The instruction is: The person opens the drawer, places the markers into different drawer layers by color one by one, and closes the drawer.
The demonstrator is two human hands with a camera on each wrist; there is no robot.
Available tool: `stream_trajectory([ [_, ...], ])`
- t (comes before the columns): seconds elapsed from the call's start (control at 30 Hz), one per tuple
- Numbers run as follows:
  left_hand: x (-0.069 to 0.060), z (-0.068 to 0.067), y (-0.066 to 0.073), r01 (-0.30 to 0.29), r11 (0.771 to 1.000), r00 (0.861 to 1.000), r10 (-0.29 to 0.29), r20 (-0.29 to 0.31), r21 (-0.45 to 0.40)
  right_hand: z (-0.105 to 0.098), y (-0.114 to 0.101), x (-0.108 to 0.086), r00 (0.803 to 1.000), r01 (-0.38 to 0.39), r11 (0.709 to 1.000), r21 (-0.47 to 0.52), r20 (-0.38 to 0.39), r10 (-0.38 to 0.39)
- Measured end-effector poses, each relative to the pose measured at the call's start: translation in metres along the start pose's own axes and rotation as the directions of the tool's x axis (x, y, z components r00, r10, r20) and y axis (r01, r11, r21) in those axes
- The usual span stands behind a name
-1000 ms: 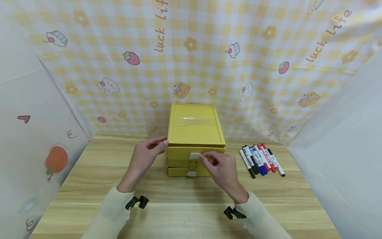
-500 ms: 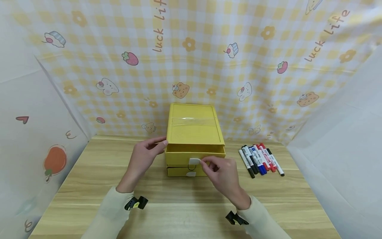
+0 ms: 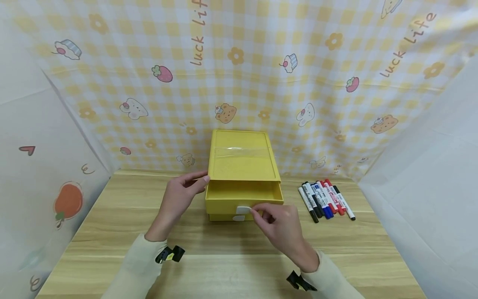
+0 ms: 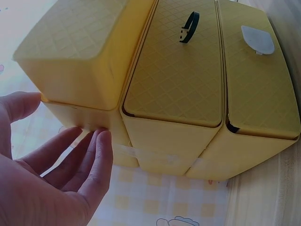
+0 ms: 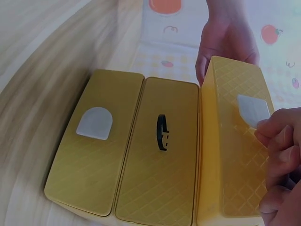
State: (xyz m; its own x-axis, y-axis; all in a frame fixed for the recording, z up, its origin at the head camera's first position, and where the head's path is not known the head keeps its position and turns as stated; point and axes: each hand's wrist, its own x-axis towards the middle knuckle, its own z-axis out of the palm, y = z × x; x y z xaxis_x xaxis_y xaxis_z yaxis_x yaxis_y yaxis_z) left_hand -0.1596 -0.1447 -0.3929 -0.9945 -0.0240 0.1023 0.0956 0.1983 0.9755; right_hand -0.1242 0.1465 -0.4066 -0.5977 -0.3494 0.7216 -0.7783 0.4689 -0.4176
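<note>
Yellow-checked cloth (image 3: 269, 25) hangs behind the wooden worktop (image 3: 231, 274); yellow cabinet (image 3: 242, 168) taken as landmark. Right hand (image 3: 281, 226), in front of cabinet, pinches the white tab (image 3: 243, 210) on its top drawer (image 3: 220, 206). Left hand (image 3: 179, 192) at cabinet's left side, fingers (image 4: 100, 165) extended, touching it. Progress, judged: top drawer partly out, remaining travel cannot be told; middle drawer (image 5: 141, 183) and bottom drawer (image 5: 84, 174) closed. Markers (image 3: 324, 197) lie right of cabinet.
</note>
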Motion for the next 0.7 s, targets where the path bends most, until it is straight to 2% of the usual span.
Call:
stream_trajectory([
  [0.7, 0.001, 0.001, -0.002, -0.002, 1.000, 1.000, 0.002, -0.001, -0.007, -0.009, -0.017, -0.022, 0.997, 0.065, 0.997, 0.043, 0.028, -0.067],
])
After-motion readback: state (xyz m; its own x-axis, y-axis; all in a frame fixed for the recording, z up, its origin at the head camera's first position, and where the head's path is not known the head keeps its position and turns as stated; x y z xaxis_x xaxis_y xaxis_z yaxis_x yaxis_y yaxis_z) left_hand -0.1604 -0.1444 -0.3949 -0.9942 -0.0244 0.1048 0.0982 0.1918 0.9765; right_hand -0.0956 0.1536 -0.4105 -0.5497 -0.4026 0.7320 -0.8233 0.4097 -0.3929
